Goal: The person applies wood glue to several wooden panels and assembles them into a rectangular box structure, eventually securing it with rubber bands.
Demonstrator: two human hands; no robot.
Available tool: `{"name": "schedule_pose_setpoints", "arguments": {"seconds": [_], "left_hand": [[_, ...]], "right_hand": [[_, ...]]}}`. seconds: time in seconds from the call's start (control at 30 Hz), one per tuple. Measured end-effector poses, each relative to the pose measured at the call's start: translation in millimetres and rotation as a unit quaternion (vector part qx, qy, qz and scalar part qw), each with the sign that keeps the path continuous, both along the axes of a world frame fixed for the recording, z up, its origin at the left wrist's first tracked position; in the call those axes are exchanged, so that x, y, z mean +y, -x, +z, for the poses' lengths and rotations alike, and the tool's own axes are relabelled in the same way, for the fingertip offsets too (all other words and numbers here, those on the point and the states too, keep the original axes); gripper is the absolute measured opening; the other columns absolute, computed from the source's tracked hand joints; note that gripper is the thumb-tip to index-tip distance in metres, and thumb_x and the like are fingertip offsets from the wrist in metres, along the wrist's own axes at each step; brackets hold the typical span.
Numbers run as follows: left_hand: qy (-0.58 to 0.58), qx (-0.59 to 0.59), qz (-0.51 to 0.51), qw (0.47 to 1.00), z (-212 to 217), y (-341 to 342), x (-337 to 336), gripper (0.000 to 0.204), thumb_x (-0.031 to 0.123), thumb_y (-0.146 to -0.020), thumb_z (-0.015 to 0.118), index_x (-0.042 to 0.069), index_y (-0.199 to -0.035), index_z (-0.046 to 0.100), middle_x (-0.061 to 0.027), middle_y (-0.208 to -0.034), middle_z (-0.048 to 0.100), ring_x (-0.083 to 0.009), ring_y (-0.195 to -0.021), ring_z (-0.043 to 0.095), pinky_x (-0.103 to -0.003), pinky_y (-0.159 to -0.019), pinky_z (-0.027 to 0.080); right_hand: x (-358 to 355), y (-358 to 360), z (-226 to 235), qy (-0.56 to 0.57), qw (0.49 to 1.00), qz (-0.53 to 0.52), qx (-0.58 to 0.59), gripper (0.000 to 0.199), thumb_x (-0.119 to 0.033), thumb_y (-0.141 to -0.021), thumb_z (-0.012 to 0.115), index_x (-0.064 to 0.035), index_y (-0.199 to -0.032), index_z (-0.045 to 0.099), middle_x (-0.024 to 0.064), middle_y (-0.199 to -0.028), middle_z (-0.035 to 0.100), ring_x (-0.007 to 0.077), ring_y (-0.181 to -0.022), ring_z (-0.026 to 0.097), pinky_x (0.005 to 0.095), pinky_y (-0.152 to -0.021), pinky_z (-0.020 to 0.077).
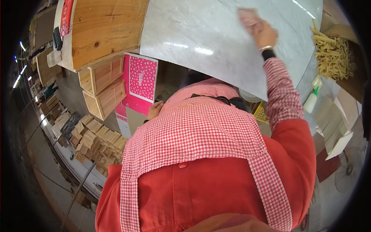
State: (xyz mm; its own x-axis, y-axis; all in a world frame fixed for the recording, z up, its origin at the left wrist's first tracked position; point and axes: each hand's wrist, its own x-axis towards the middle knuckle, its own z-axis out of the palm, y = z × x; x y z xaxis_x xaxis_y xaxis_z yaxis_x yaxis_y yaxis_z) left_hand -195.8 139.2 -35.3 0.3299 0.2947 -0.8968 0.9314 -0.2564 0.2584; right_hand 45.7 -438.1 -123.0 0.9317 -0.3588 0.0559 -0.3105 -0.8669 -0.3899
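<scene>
My right hand (pixel 265 35) is stretched far forward over the glossy white marbled tabletop (pixel 193 29). It is closed on a pink cloth (pixel 248 18), which lies on or just above the surface; hand and cloth are smeared by motion. A dark cuff and a light bracelet circle that wrist. Low beside my left hip, my left hand (pixel 155 110) is next to a bright pink printed panel (pixel 143 79) with a white border. The red checked apron (pixel 193 127) hides part of this hand, and how its fingers are bent is unclear.
Left of the table stand a wooden box (pixel 104 29) and light wooden trays (pixel 106 85). Stacked wooden pieces (pixel 98 141) are on the floor behind. At right are a heap of pale yellow strips (pixel 334 56), a white squeeze bottle (pixel 310 102) with a green nozzle, and a yellow basket (pixel 262 113).
</scene>
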Motion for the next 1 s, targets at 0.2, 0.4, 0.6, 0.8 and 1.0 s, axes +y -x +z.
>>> {"name": "schedule_pose_setpoints", "arguments": {"seconds": [0.2, 0.4, 0.6, 0.8, 1.0], "left_hand": [[0.015, -0.023, -0.04, 0.999, -5.9, -21.0, 46.3, 0.043, 0.022, -0.097, 0.063, -0.002, -0.133, 0.059, -0.0144, -0.123, 0.067, -0.0201, -0.109, 0.065, -0.03, -0.09, 0.052], [0.007, -0.022, 0.01, 1.0, 19.4, -46.5, 106.3, 0.046, 0.02, -0.098, 0.061, -0.004, -0.136, 0.054, -0.0168, -0.126, 0.064, -0.0268, -0.115, 0.064, -0.037, -0.093, 0.053], [0.039, -0.087, -0.144, 0.985, 6.9, -65.1, 176.4, 0.046, 0.019, -0.099, 0.058, -0.001, -0.139, 0.05, -0.0146, -0.123, 0.065, -0.0269, -0.115, 0.064, -0.039, -0.09, 0.055], [0.013, -0.126, -0.457, 0.88, -18.3, -71.6, 192.5, 0.03, 0.02, -0.099, 0.056, 0.0, -0.121, 0.062, -0.01, -0.108, 0.069, -0.0199, -0.101, 0.067, -0.033, -0.082, 0.056], [0.111, -0.054, -0.007, 0.992, -50.1, -56.1, 180.3, 0.043, 0.024, -0.097, 0.063, 0.0, -0.132, 0.058, -0.0125, -0.116, 0.068, -0.0239, -0.098, 0.068, -0.036, -0.081, 0.056]], "right_hand": [[66.0, -41.8, 4.6, 0.032, 0.999, 0.0, 0.037, 0.036, -0.037, -0.093, 0.055, -0.0104, -0.117, 0.061, 0.0138, -0.11, 0.068, 0.0366, -0.097, 0.067, 0.0592, -0.085, 0.0442], [337.7, -58.1, -10.3, -0.07, 0.977, 0.167, 0.115, 0.032, -0.032, -0.092, 0.055, -0.0078, -0.111, 0.064, 0.0109, -0.104, 0.07, 0.0354, -0.097, 0.069, 0.0712, -0.093, 0.0351], [339.5, 49.3, 8.5, -0.161, 0.969, 0.185, 0.015, 0.026, -0.026, -0.089, 0.064, -0.0166, -0.112, 0.064, 0.0091, -0.108, 0.066, 0.0311, -0.097, 0.067, 0.045, -0.08, 0.0536], [199.5, -21.7, 15.6, -0.041, 0.997, 0.008, 0.069, 0.034, -0.037, -0.093, 0.06, -0.0171, -0.12, 0.064, 0.0135, -0.112, 0.067, 0.035, -0.095, 0.067, 0.0481, -0.082, 0.0525], [154.9, -147.2, 6.6, -0.071, 0.994, -0.007, 0.088, 0.031, -0.041, -0.095, 0.053, -0.017, -0.106, 0.07, 0.0109, -0.105, 0.069, 0.0304, -0.098, 0.069, 0.0514, -0.087, 0.0489]]}}
